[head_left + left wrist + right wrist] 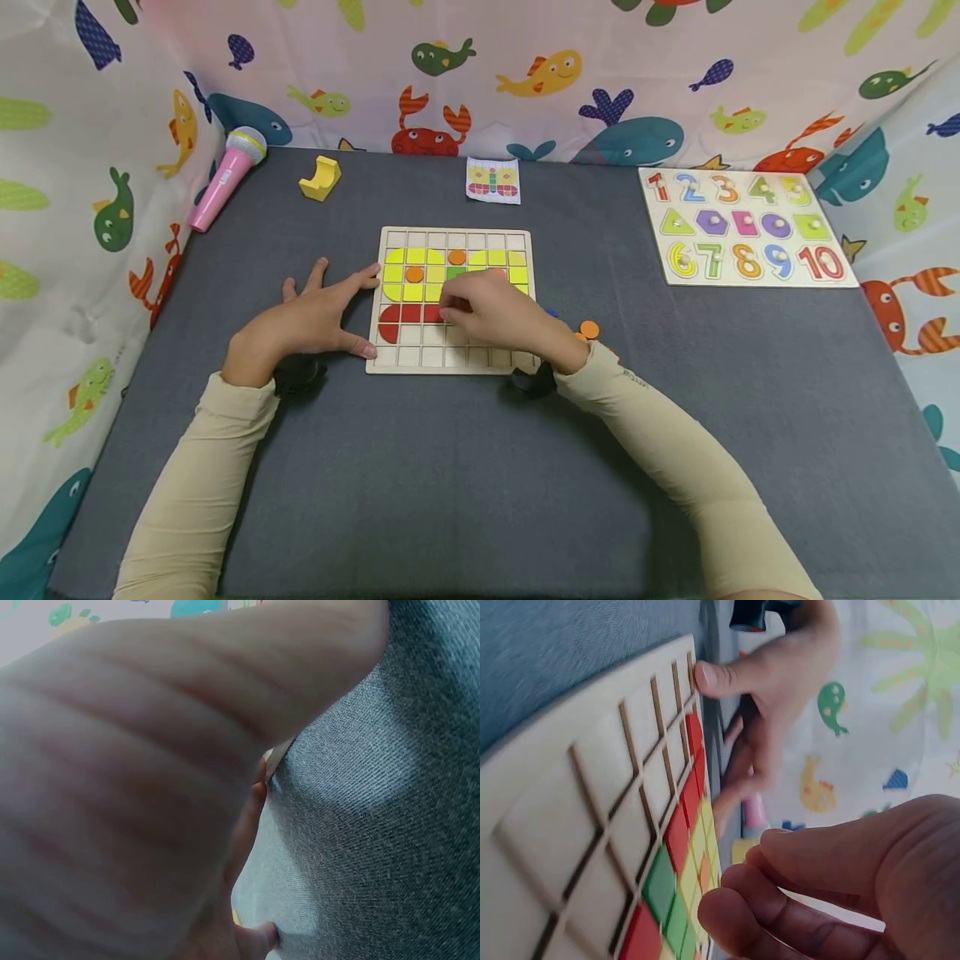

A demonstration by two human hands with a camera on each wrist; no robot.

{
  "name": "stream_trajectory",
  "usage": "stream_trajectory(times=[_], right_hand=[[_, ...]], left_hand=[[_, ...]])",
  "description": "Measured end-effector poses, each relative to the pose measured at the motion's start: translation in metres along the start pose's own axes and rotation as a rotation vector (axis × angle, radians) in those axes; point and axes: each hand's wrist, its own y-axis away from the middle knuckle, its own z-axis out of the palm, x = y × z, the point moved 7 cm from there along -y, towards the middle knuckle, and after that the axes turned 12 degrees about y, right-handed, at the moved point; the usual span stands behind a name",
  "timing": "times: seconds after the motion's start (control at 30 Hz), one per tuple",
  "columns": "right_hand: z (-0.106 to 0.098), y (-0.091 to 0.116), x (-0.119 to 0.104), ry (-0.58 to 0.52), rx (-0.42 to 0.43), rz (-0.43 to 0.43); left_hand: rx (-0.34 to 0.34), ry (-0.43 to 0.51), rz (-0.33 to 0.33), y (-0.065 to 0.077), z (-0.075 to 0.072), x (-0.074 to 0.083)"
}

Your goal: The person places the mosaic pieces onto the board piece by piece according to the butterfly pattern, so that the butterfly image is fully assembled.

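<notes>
A wooden grid board (pixel 420 358) lies on the table, bearing yellow, orange, green and red tiles. My left hand (pixel 315 317) spreads its fingers, its thumb and a fingertip touching the board's left edge. Over the middle of the board is my right hand (pixel 491 312), near the row of red tiles (pixel 410 313). In the right wrist view its thumb (pixel 817 851) and fingers curl close together, and no tile shows between them. A green tile (pixel 660 885) and a red tile (pixel 641 930) sit in the grid there. The left wrist view is mostly filled by the left wrist.
Several loose orange discs (pixel 589 330) lie right of the board, partly behind the right wrist. A butterfly pattern card (pixel 492 181) lies behind the board. A yellow block (pixel 321 178) and a pink microphone (pixel 228 177) are back left, a number puzzle (pixel 750 225) back right.
</notes>
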Motion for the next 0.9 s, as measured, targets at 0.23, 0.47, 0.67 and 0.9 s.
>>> stream_trajectory(times=[0.23,0.47,0.67,0.9], right_hand=[[-0.022,0.035,0.032,-0.039,0.078,0.049],[-0.038,0.075,0.063,-0.01,0.104,0.158],[-0.046,0.108,0.088,0.008,0.133,0.242],[-0.048,0.137,0.11,0.037,0.1,0.268]], left_hand=[[0.001,0.013,0.013,0.002,0.001,0.0],[-0.002,0.007,0.023,0.002,0.0,-0.001],[0.002,0.008,0.022,0.002,0.0,-0.001],[0.011,-0.008,0.042,0.001,0.0,0.0]])
